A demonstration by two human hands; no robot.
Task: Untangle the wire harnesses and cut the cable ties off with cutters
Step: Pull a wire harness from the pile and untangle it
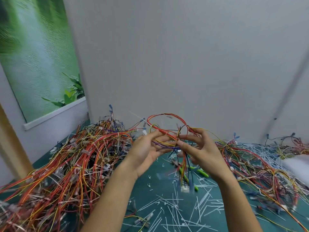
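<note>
The wire harness (167,122) is hanging between both hands above the tabletop (150,195), its loop arching upward and its white connector (185,188) dangling straight down. The right hand (202,149) is pinching the crossing strands. The left hand (145,149) is spreading nearly straight fingers (157,135) through the loop. The green-handled cutters (203,173) are lying directly below, nearer the right hand.

Both hands lift one wire harness (163,132) above the green desk (147,196).
The right hand (202,153) pinches its red and yellow wires between thumb and forefinger; the left hand (145,153) touches the loop with almost straight fingers. Below lie green-handled cutters (203,173) and white cut cable ties (175,213). A big harness pile (75,156) covers the desk's left side.
</note>
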